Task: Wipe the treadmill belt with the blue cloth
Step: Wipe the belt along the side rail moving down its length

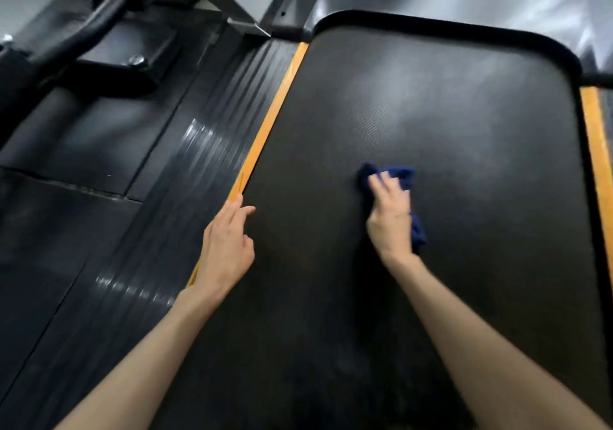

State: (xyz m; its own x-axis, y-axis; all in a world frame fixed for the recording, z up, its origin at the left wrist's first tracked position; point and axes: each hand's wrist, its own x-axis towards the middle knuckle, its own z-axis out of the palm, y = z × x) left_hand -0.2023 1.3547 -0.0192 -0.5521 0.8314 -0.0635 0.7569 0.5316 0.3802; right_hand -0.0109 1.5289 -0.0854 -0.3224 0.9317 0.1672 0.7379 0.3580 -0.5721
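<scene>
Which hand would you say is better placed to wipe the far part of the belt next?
Right. The right hand presses the blue cloth on the treadmill belt, bare belt ahead of it. The left hand holds nothing, fingers at the orange strip on the belt's edge.

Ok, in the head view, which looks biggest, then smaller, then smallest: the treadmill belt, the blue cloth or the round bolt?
1. treadmill belt
2. blue cloth, partly hidden under the right hand
3. round bolt, though it sits farther from the camera
</scene>
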